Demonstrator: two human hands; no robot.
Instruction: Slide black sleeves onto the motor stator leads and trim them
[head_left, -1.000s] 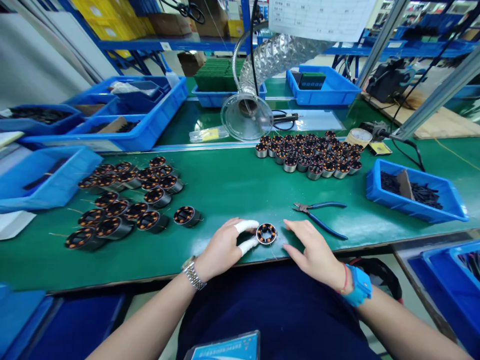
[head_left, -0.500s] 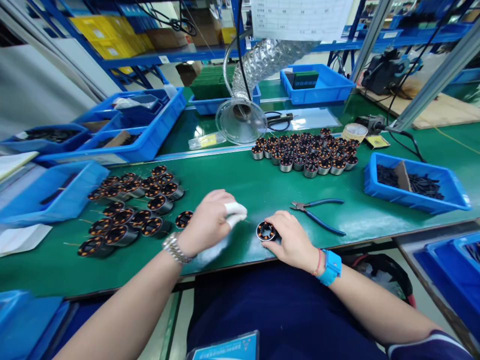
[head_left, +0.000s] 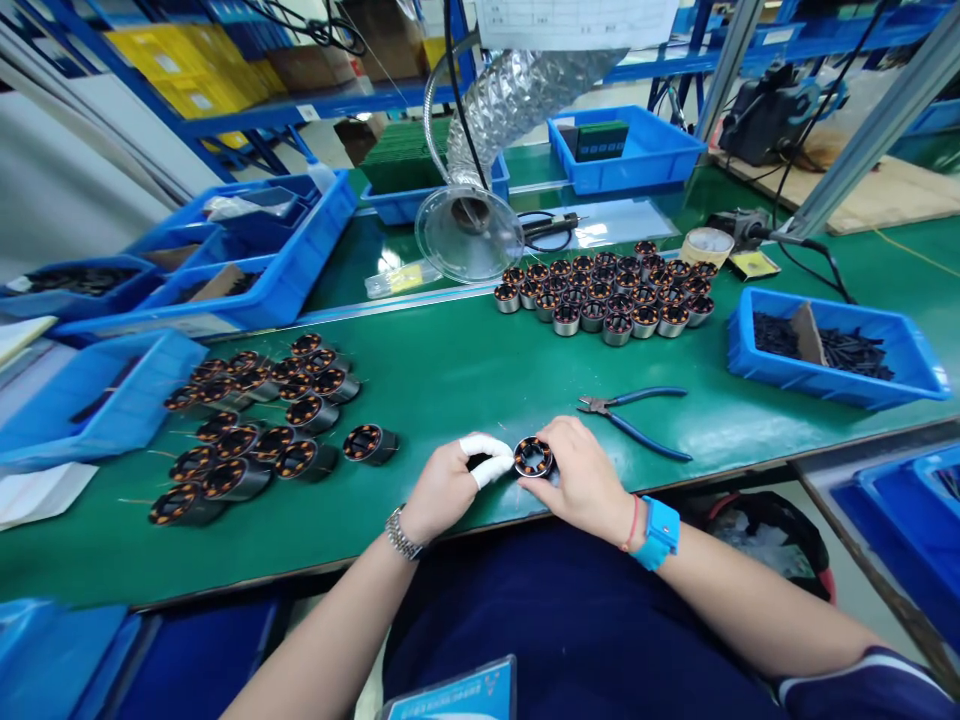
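Note:
My right hand (head_left: 577,468) is closed round a motor stator (head_left: 533,457), a short metal ring with copper windings inside, its open face towards me. Close by on its left, my left hand (head_left: 457,483) has white covers on thumb and forefinger. Those two fingertips are pinched together at the stator's left edge; what they hold, if anything, is too small to make out. One stator (head_left: 370,444) stands alone to the left of my hands. Beyond my right hand lie cutting pliers (head_left: 637,425) with blue handles, their jaws pointing left.
Stators with loose wire ends (head_left: 238,478) stand grouped at left, and a tighter group (head_left: 616,327) stands at the back. A blue bin (head_left: 832,385) of black strips is at right. A clear fume hood (head_left: 469,235) hangs over the bench's rear. Blue trays (head_left: 300,275) line the left.
My left hand has come right and closed its covered fingertips at the stator's edge. The right hand keeps hold of the stator in about the same place. The view has shifted slightly.

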